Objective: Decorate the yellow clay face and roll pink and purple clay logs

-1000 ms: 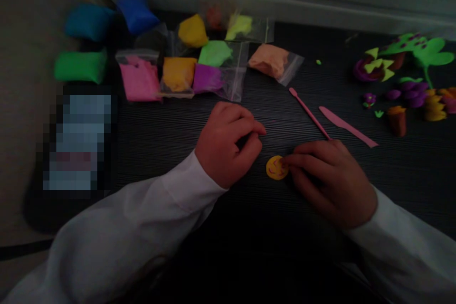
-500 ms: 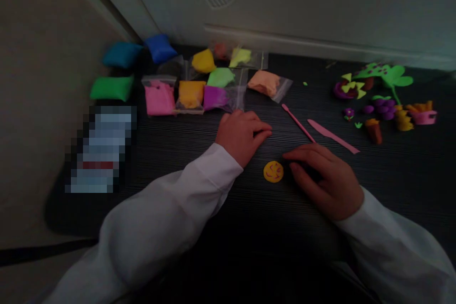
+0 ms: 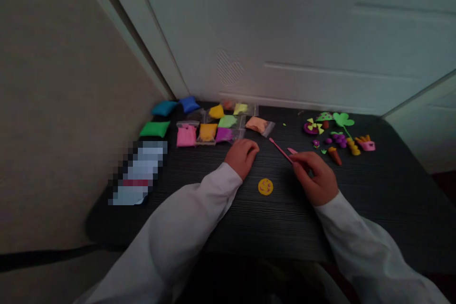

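Already have yellow disc (image 3: 265, 186) marked up, left hand (image 3: 242, 157) curled narrow, right hand (image 3: 316, 178) pinching pink stick (image 3: 280, 149) clear of disc, probably unfinished.

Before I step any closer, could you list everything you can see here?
Phone: one, pixelated screen, left
Glossy packets: three, green, teal, blue, back left
Clear bags: several, mixed-colour contents, back middle
Small models: about ten, mixed colours, right
Disc: one, yellow with purplish marks, front middle
Stick: one, pink, by right grip
Knife-shaped tool: one, pink, partly hidden by right grip
Table: one, black, beneath
Door: one, pale, behind
Wall: one, beige, left
Strap: one, black, lower left
Sleeves: two, white, front
Left grip: one, bare hand, centre
Right grip: one, bare hand, at stick's end
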Tool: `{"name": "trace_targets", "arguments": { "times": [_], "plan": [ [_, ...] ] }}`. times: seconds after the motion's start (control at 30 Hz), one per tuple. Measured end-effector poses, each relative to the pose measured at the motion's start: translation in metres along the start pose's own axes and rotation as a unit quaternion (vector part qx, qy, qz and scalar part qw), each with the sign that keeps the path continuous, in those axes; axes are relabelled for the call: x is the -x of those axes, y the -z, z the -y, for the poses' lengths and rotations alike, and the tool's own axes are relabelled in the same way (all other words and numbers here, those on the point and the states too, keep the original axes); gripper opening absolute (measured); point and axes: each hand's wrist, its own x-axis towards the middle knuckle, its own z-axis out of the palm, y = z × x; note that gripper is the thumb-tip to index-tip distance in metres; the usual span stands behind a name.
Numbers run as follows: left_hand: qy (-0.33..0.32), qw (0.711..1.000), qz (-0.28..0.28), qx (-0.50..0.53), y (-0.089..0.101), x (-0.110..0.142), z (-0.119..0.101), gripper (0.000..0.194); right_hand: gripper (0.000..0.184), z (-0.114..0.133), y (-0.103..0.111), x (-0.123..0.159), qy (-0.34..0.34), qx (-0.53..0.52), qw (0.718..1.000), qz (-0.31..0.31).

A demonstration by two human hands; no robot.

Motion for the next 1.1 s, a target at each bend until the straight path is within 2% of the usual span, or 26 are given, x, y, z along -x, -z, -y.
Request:
{"name": "trace_targets", "arguments": {
  "times": [0.13,0.2,0.37,0.63,0.87,1.1],
  "plan": [
    [0.062,0.993,-0.037,0.089,0.004,0.0,0.012,0.016,0.02,-0.006,-0.001,-0.001,-0.007,-0.005,0.999,-0.038],
    [0.083,0.985,-0.037,0.144,0.004,0.0,0.016,0.017,0.02,-0.007,-0.002,-0.002,-0.009,-0.003,0.999,-0.052],
    [0.104,0.961,-0.026,0.254,0.006,0.0,0.014,0.035,0.02,-0.011,-0.002,-0.003,-0.013,-0.001,0.996,-0.091],
    [0.117,0.95,-0.035,0.288,0.009,0.002,0.009,0.032,0.02,-0.013,0.0,-0.004,-0.023,-0.02,0.988,-0.153],
    [0.122,0.947,-0.012,0.296,0.007,0.002,0.01,0.027,0.019,-0.012,0.001,-0.004,-0.035,-0.016,0.989,-0.142],
    [0.124,0.938,0.035,0.322,0.008,0.006,0.0,0.026,0.019,-0.003,0.001,0.002,0.016,-0.038,0.996,-0.076]
  ]
}}
